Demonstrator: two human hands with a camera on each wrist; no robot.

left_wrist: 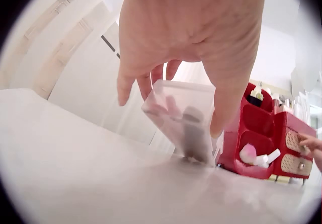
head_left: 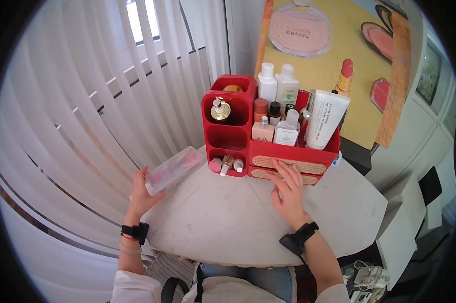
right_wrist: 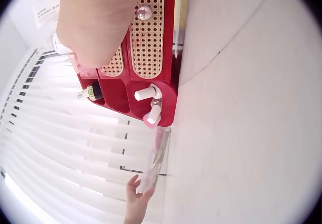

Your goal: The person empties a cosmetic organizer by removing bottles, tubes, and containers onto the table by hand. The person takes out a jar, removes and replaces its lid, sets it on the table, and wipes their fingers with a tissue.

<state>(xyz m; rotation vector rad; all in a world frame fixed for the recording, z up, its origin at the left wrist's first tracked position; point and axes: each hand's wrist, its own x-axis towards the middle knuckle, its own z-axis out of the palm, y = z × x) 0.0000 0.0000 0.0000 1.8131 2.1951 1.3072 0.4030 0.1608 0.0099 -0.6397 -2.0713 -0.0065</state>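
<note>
At the table's left, my left hand grips one end of a translucent plastic box, thumb along one side and fingers at the other. Pink and dark items show through the box walls. My right hand rests its extended fingers against the woven drawer fronts of a red cosmetics organizer. A pearl-like knob shows on one drawer in the right wrist view. The box's far end lies close to the organizer's left column.
Bottles, a white lotion bottle and a cream tube fill the organizer's top. A pink puff and small white-capped bottles sit in its lower left cubby. Vertical blinds hang at left; a yellow makeup picture stands behind.
</note>
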